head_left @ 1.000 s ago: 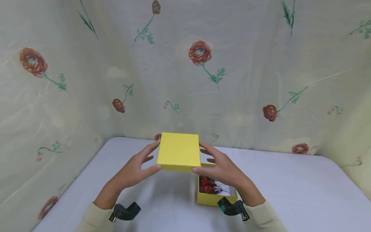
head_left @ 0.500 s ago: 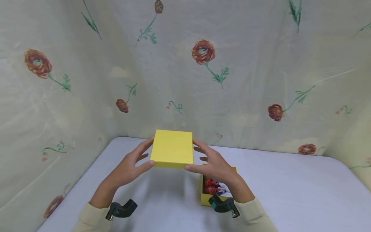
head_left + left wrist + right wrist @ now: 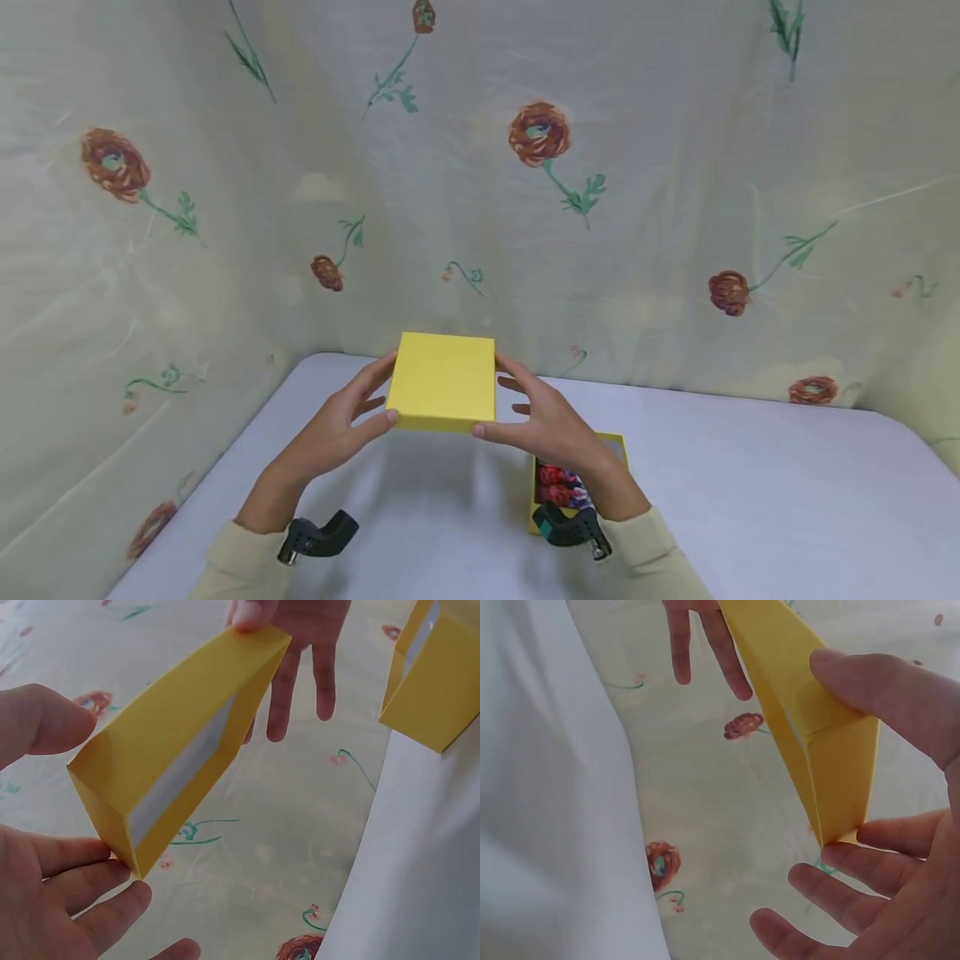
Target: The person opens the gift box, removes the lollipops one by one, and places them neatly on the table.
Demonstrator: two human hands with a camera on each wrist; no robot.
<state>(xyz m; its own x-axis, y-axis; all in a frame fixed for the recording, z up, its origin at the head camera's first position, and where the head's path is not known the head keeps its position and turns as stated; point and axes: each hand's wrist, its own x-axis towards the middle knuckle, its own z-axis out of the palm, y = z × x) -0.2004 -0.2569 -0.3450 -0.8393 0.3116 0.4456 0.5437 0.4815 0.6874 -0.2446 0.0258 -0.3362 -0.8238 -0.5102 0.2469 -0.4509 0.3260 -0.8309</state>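
Note:
A square yellow box lid (image 3: 441, 382) is held level above the table, its hollow side down in the left wrist view. My left hand (image 3: 339, 429) pinches its left side, thumb at the near corner and fingers toward the far one. On the opposite side my right hand (image 3: 553, 423) holds it the same way, with the other fingers spread free. Behind my right forearm stands an open yellow box (image 3: 624, 454), partly hidden. Red and purple bundles (image 3: 557, 485) lie inside it; their exact kind is unclear.
A white table (image 3: 750, 483) spreads beneath, with rounded far corners. Behind it and to both sides hangs a pale curtain (image 3: 637, 233) printed with red flowers. Each wrist carries a dark camera mount (image 3: 318, 535).
The lid and both hands have shifted left and slightly up in view, away from the open box. The grip looks the same. The head view has turned slightly left.

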